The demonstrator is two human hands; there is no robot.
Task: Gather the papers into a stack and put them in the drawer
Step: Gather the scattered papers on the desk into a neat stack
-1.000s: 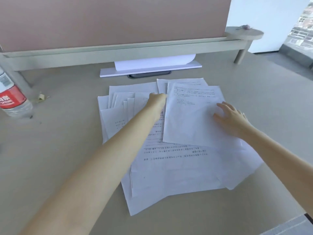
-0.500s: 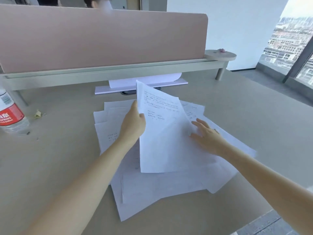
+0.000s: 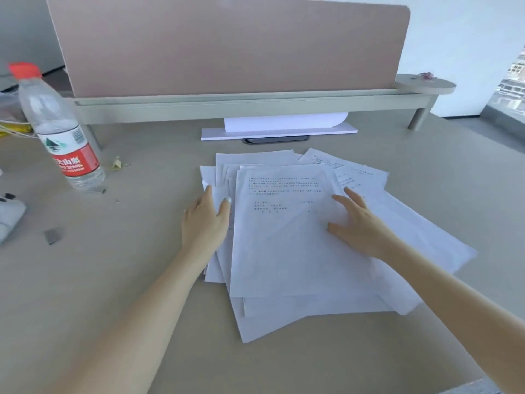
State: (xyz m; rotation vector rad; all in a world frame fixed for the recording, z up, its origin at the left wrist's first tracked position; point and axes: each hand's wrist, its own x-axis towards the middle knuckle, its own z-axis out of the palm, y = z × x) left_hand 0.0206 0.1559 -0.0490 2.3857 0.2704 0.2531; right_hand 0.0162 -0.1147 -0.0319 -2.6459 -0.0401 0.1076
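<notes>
Several white printed papers [image 3: 287, 251] lie in a loose, overlapping pile in the middle of the beige desk [image 3: 119, 280]. The top sheet lies flat over the left half of the pile. My left hand [image 3: 206, 220] rests against the pile's left edge, fingers spread, thumb on the paper. My right hand [image 3: 360, 226] lies flat on the right side of the top sheet, fingers apart. More sheets fan out to the right from under it. No drawer is in view.
A water bottle [image 3: 61, 129] with a red cap stands at the left. A pink divider panel [image 3: 227, 44] on a raised rail [image 3: 241, 105] blocks the back. A white sheet on a flat stand [image 3: 279, 129] lies beneath the rail. Small scraps [image 3: 52, 236] lie at the left.
My left hand had lifted one printed sheet upright; that sheet now lies flat on top of the pile, and my left hand has moved to the pile's left edge. The view has shifted.
</notes>
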